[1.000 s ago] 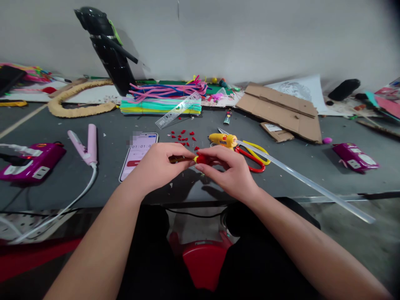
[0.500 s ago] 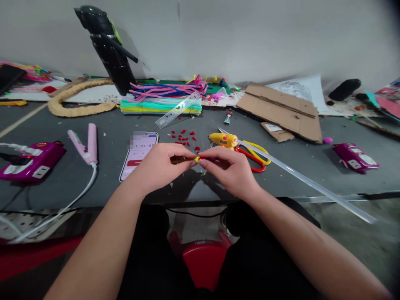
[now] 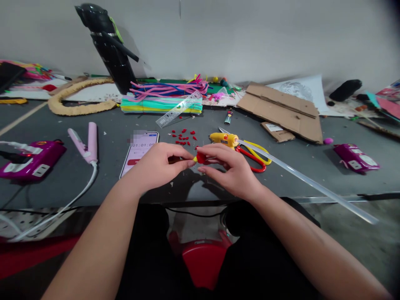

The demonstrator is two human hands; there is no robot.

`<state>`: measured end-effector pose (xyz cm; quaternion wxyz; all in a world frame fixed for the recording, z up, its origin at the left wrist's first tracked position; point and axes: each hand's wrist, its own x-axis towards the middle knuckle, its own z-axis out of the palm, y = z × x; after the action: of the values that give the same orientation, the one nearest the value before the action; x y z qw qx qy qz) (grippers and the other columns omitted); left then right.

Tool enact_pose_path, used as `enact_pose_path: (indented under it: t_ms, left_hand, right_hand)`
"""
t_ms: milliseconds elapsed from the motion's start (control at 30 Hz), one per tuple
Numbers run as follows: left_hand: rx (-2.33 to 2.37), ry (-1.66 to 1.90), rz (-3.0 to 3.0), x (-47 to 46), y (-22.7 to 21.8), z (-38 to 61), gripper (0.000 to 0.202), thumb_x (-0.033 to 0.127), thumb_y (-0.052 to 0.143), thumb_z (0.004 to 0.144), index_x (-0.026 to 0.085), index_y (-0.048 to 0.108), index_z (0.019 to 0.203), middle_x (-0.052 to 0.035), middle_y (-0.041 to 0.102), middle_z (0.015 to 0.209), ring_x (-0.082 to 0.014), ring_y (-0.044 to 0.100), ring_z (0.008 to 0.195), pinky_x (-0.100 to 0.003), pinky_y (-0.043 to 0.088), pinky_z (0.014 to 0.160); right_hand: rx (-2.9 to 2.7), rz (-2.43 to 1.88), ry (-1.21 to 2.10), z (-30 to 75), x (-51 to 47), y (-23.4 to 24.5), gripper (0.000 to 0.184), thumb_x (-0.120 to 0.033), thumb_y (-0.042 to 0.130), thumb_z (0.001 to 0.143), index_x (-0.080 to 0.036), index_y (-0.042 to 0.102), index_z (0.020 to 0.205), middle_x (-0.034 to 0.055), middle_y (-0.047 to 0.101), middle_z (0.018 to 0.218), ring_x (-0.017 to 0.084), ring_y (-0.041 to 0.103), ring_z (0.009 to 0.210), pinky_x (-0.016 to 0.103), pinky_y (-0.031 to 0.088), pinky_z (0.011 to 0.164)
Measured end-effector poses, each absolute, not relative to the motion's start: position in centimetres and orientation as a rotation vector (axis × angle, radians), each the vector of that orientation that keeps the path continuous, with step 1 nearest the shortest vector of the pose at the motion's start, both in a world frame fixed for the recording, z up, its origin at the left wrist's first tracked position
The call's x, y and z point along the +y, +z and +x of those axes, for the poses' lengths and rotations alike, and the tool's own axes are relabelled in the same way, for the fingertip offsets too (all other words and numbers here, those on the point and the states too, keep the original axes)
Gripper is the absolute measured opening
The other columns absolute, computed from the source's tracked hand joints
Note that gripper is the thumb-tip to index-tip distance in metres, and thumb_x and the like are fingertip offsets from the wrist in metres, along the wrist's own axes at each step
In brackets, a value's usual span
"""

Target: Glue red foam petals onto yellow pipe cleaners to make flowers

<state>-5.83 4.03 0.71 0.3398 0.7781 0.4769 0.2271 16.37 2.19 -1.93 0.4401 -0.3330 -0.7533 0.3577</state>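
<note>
My left hand [image 3: 165, 163] pinches a small piece, yellow [image 3: 195, 159] at its tip, between thumb and forefinger. Joined to or touching that tip is a fuzzy red part [image 3: 201, 157]. Around it my right hand [image 3: 229, 166] curves with thumb and fingers apart, the fingers close to the red part; whether they touch it is hard to tell. Just beyond the hands lie several small red fuzzy bits [image 3: 183, 137]. A yellow glue gun [image 3: 223, 138] with a long clear glue stick [image 3: 306, 179] rests right of them, over scissors with red and yellow handles [image 3: 254, 162].
A phone [image 3: 137, 152] running a timer lies beside my left hand. Farther left are a pink hair straightener [image 3: 87, 146] and a purple power strip [image 3: 34, 160]. Pipe cleaner bundles [image 3: 162, 104], a clear ruler [image 3: 179, 109], a lighter [image 3: 228, 117] and cardboard [image 3: 284, 110] lie behind.
My right thumb has moved down, away from the fingers, and the red part now shows between them. My left hand keeps its pinch in nearly the same place.
</note>
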Motion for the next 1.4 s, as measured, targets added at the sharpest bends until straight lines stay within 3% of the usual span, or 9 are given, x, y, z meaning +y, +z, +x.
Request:
enact_pose_path:
  t_ms: [633,900,1167,1400]
  left_hand:
    - [1.166,0.6,2.015,3.9,1.1,-5.8,0.019,0.039,0.066,0.085,0.023,0.076,0.087,0.0007,0.075,0.086,-0.0139,0.065,0.077,-0.022,0.049,0.067]
    - [1.146,0.512,1.98,3.9,1.5,-5.9,0.026,0.043,0.062,0.087,0.021,0.075,0.084,-0.0005,0.07,0.076,-0.0139,0.059,0.067,-0.023,0.044,0.057]
    - [1.121,0.494,1.966,3.8,1.8,-5.8,0.027,0.044,0.061,0.087,0.02,0.074,0.082,-0.0002,0.067,0.072,-0.0133,0.055,0.065,-0.022,0.044,0.058]
    - [1.131,0.501,1.956,3.8,1.7,-5.9,0.026,0.043,0.061,0.087,0.021,0.074,0.083,0.0003,0.068,0.073,-0.013,0.056,0.066,-0.022,0.043,0.058]
  right_hand:
    - [-1.752,-0.868,0.928,15.8,1.8,-1.6,0.019,-0.024,0.069,0.088,-0.021,0.072,0.107,0.0057,0.071,0.104,0.016,0.068,0.094,0.029,0.059,0.083]
    - [-1.773,-0.812,1.034,16.3,1.9,-1.7,0.04,-0.026,0.073,0.085,-0.022,0.066,0.124,0.0085,0.065,0.123,0.02,0.065,0.111,0.035,0.058,0.096]
    - [-1.83,-0.812,0.88,16.0,1.9,-1.5,0.018,-0.025,0.069,0.088,-0.022,0.073,0.106,0.0066,0.07,0.108,0.019,0.067,0.102,0.035,0.058,0.09]
    - [-1.792,-0.803,0.919,16.0,1.9,-1.7,0.019,-0.024,0.07,0.087,-0.021,0.073,0.105,0.0068,0.07,0.106,0.018,0.067,0.1,0.032,0.058,0.088]
